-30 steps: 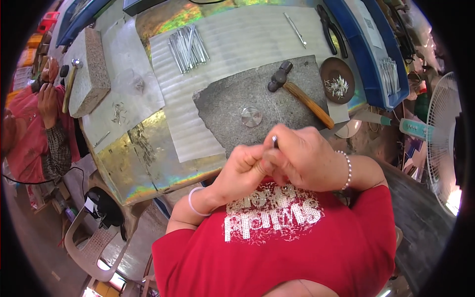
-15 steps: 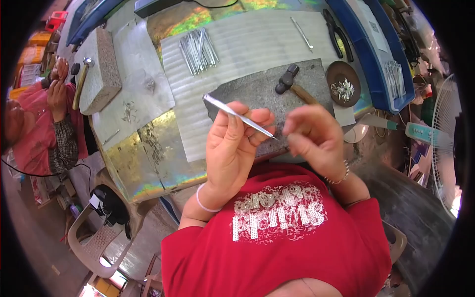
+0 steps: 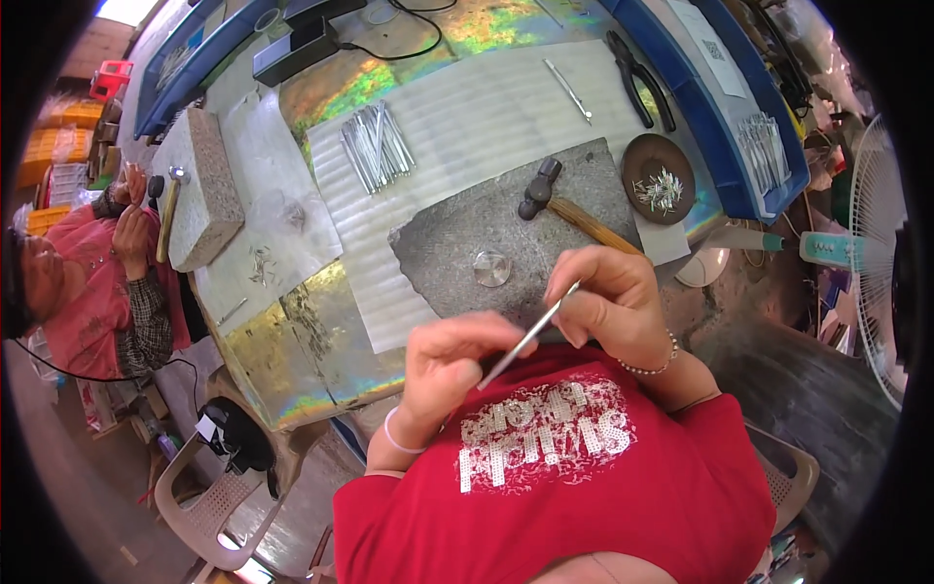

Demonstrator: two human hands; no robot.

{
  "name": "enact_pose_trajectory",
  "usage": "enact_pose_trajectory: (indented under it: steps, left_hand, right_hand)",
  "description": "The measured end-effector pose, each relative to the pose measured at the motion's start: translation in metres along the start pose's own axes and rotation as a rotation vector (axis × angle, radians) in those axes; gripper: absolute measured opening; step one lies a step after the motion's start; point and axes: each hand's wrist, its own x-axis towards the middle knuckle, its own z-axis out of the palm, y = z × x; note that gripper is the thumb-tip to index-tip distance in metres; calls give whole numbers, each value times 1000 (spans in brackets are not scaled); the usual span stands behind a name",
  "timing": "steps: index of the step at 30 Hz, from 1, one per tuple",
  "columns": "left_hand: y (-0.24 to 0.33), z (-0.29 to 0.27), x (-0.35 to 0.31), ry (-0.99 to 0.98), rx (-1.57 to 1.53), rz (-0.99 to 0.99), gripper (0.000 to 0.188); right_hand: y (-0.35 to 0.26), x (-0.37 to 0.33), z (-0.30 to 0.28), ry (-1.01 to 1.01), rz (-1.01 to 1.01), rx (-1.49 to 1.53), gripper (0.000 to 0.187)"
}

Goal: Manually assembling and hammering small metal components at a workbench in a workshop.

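Above the near edge of a dark stone slab (image 3: 438, 253), I hold a slim silver pen-like rod (image 3: 525, 343) slantwise in front of my red shirt. My right hand (image 3: 615, 307) pinches its upper, pointed end between thumb and fingertips. Closed around its middle and lower part is my left hand (image 3: 449, 368), its fingers bent and slightly blurred. A shiny round disc (image 3: 491, 268) lies on the slab beyond my hands. Across the slab's right side rests a hammer (image 3: 584, 219) with a wooden handle. Several similar silver rods (image 3: 377, 148) lie bundled on the white foam sheet (image 3: 467, 107).
A brown dish (image 3: 637, 156) of small metal pins stands right of the slab. Pliers (image 3: 637, 78) and a single silver rod (image 3: 567, 91) lie behind it. Blue trays (image 3: 715, 136) and a fan (image 3: 871, 263) are at right. A co-worker (image 3: 97, 282) sits left by a granite block (image 3: 199, 190).
The rod has swung so its pointed end now faces up and right, nearer my body. My right hand has closed on that end; my left hand has lowered. The disc has come into sight.
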Motion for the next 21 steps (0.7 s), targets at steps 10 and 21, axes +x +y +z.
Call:
enact_pose_trajectory:
  steps: [10, 21]
  left_hand:
    - [14, 11, -3, 68, 602, -290, 14]
    - [8, -5, 5, 44, 38, -497, 15]
  right_hand:
    - [-3, 17, 6, -50, 473, 50, 10]
    - [5, 33, 10, 32, 532, 78, 10]
